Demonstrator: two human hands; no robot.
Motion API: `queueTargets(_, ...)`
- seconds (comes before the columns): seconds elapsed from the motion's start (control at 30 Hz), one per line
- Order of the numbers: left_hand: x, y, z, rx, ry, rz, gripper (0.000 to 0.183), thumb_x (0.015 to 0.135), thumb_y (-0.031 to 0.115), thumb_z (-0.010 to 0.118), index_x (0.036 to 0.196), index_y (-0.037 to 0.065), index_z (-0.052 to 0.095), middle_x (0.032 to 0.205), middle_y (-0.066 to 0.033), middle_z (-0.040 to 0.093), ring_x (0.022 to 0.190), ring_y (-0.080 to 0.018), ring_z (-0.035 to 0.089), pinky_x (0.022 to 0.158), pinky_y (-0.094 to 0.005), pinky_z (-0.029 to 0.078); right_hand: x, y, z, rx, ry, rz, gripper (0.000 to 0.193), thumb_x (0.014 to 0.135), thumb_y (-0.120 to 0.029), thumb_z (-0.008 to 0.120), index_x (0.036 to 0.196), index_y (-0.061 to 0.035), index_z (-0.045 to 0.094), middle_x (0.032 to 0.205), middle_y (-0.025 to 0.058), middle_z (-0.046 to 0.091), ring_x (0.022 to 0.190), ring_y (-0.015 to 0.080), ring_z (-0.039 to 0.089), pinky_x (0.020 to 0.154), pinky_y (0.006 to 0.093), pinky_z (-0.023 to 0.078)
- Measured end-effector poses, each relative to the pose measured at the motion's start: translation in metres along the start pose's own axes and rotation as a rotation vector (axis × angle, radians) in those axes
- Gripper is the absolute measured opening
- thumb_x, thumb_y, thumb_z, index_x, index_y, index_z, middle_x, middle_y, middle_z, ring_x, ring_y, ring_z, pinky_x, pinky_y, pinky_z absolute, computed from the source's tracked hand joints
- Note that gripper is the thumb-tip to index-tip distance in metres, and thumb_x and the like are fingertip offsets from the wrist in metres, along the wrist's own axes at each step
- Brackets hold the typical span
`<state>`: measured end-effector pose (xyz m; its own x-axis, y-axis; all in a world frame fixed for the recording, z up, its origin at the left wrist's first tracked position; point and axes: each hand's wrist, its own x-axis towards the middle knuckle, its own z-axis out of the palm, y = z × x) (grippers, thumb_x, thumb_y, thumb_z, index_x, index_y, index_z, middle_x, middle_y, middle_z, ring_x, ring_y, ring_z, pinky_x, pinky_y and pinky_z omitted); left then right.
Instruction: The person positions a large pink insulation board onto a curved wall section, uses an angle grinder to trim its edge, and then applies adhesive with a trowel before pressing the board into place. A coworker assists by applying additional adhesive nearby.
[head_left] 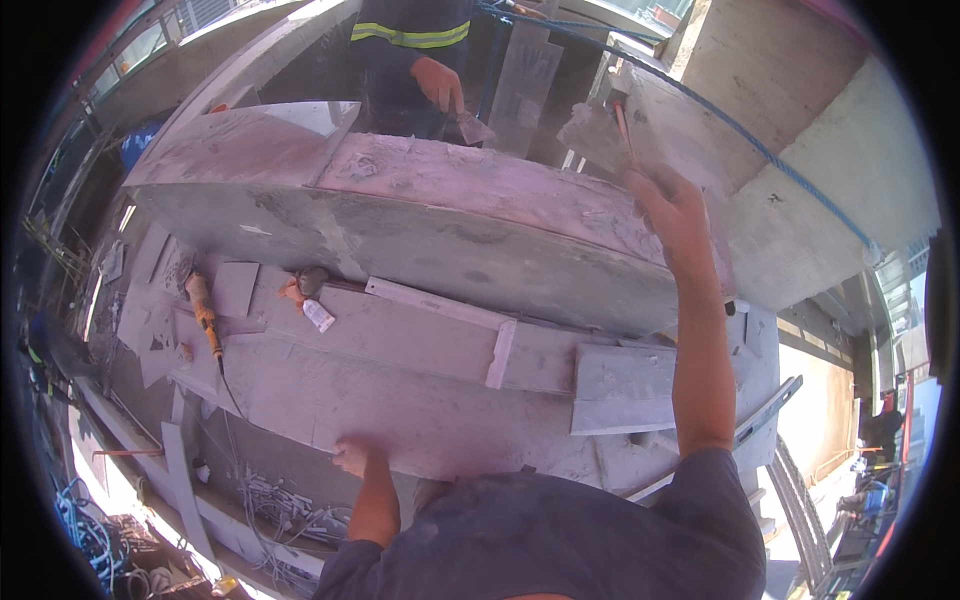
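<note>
Raised at the far right, my right hand (665,205) is closed around the handle of a hammer-like tool (621,118) with a dark head. Below it runs a long concrete wall (420,235), its top coated with pinkish-grey mortar (480,180). My left hand (352,456) is low at the near edge of the plank platform (400,425); blur hides its fingers. Beyond the wall, another person's hand (440,85) holds a trowel (474,128) just over the mortar.
On the platform lie an orange power tool (203,310) with a cord, a white bottle (317,315), a metal L-shaped square (440,303) and a grey slab (624,390). A spirit level (768,412) sits at right. A blue rope (720,110) stretches across the upper right.
</note>
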<state>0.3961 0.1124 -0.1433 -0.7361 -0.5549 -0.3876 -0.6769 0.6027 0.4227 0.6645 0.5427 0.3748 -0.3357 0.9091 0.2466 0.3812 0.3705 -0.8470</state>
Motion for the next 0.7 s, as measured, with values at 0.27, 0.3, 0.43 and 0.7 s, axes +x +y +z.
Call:
queueTargets(0.27, -0.020, 0.004, -0.020, 0.076, -0.056, 0.105, 0.061, 0.113, 0.044, 0.035, 0.141, -0.007, 0.052, 0.138, -0.0298, 0.062, 0.129, -0.0473, 0.065, 0.109, -0.0585, 0.055, -0.090, 0.035, 0.034, 0.507, -0.021, 0.271, 0.036, 0.102, -0.023, 0.074, 0.121, 0.0070, 0.075, 0.075, -0.0061, 0.056, 0.063, 0.0043, 0.044, 0.059, 0.0249, 0.036)
queueTargets(0.3, -0.031, 0.013, -0.029, 0.093, -0.049, 0.116, 0.061, 0.113, 0.044, 0.035, 0.142, -0.007, 0.052, 0.138, -0.0302, 0.062, 0.128, -0.0475, 0.065, 0.109, -0.0586, 0.055, -0.107, 0.042, 0.038, 0.555, -0.036, 0.289, 0.036, 0.102, -0.023, 0.074, 0.121, 0.0067, 0.075, 0.077, -0.0054, 0.057, 0.064, 0.0046, 0.046, 0.059, 0.0249, 0.036)
queueTargets(0.43, -0.065, 0.035, -0.047, 0.091, 0.005, 0.074, 0.062, 0.113, 0.046, 0.038, 0.140, -0.007, 0.054, 0.136, -0.0301, 0.064, 0.128, -0.0464, 0.066, 0.108, -0.0578, 0.056, -0.177, 0.069, 0.052, 0.693, -0.036, 0.417, 0.038, 0.101, -0.023, 0.072, 0.121, 0.0091, 0.071, 0.079, -0.0004, 0.060, 0.067, 0.0071, 0.049, 0.060, 0.0263, 0.039)
queueTargets(0.7, 0.017, -0.016, -0.008, 0.072, -0.068, 0.336, 0.055, 0.113, 0.042, 0.044, 0.143, -0.003, 0.053, 0.137, -0.0263, 0.065, 0.129, -0.0421, 0.065, 0.109, -0.0561, 0.055, -0.273, 0.105, -0.009, 0.858, 0.458, 0.538, 0.033, 0.098, -0.021, 0.067, 0.121, 0.0023, 0.069, 0.100, 0.0096, 0.071, 0.077, 0.0172, 0.062, 0.066, 0.0309, 0.043)
